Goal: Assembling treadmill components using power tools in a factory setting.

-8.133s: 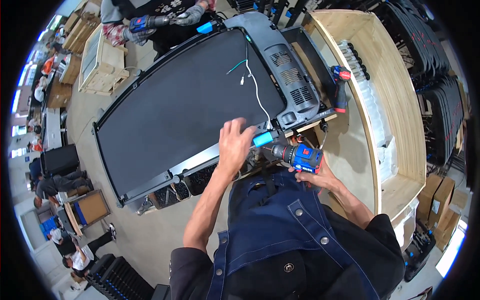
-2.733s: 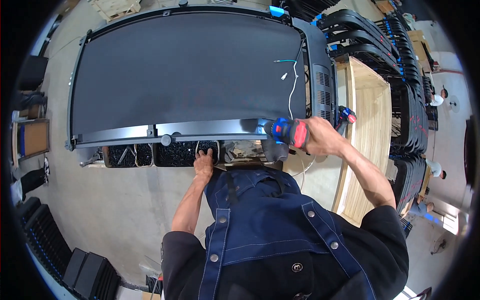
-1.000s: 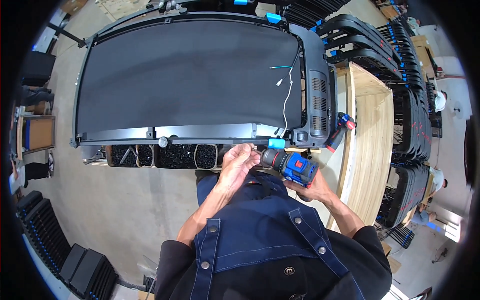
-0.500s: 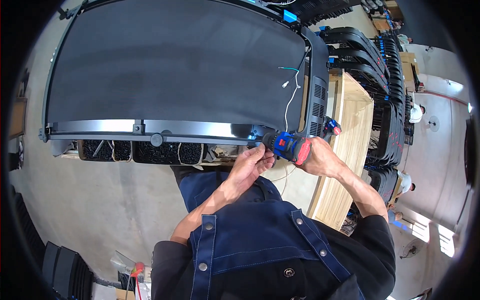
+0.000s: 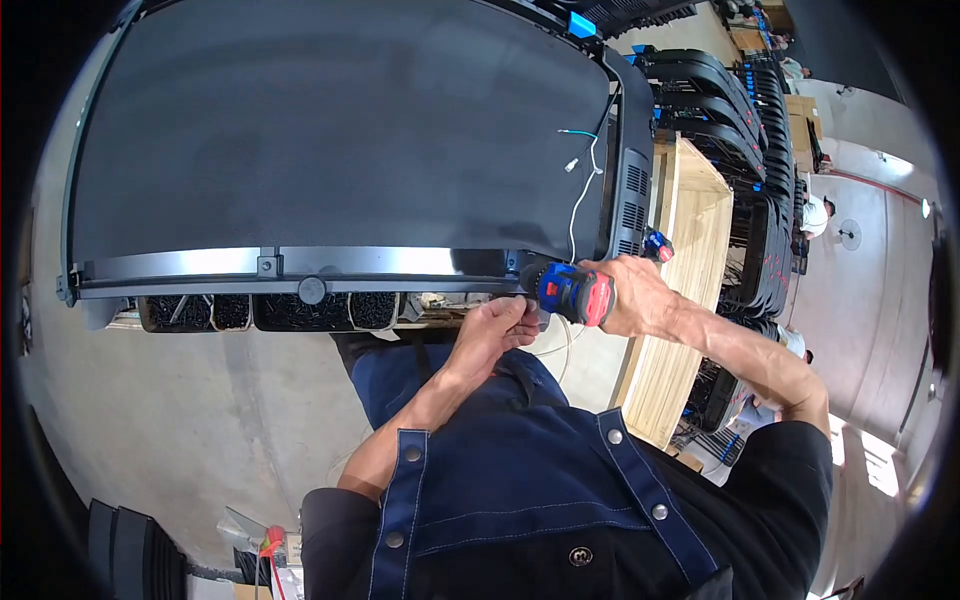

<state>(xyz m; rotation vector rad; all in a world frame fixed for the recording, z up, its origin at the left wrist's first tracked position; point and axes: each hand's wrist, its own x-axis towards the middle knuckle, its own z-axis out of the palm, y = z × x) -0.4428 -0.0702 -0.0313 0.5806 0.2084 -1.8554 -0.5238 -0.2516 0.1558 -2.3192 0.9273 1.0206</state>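
Observation:
A cordless drill (image 5: pixel 575 293), blue and black with a red-and-dark battery, is in my right hand (image 5: pixel 648 298), whose fingers wrap round its grip. The drill's nose points left at the near rail (image 5: pixel 370 262) of a treadmill, close to that rail's right end. Just below the nose, my left hand (image 5: pixel 495 328) has thumb and fingertips pinched together at the rail's lower edge. What sits between those fingertips is too small to make out. Beyond the rail stretches the treadmill's wide black belt (image 5: pixel 330 130). The drill's tip is hidden against the rail.
Black bins (image 5: pixel 300 312) of screws stand under the near rail. A white cable (image 5: pixel 583 195) with a connector lies over the belt's right end. A second drill (image 5: pixel 656 246) rests by a wooden crate (image 5: pixel 690 300) at right. Black frames (image 5: pixel 715 110) are stacked behind it.
My right elbow has swung out to the right, and the right wrist is turned a little. The drill stays at the rail end, with my left hand beside it. The view has shifted slightly.

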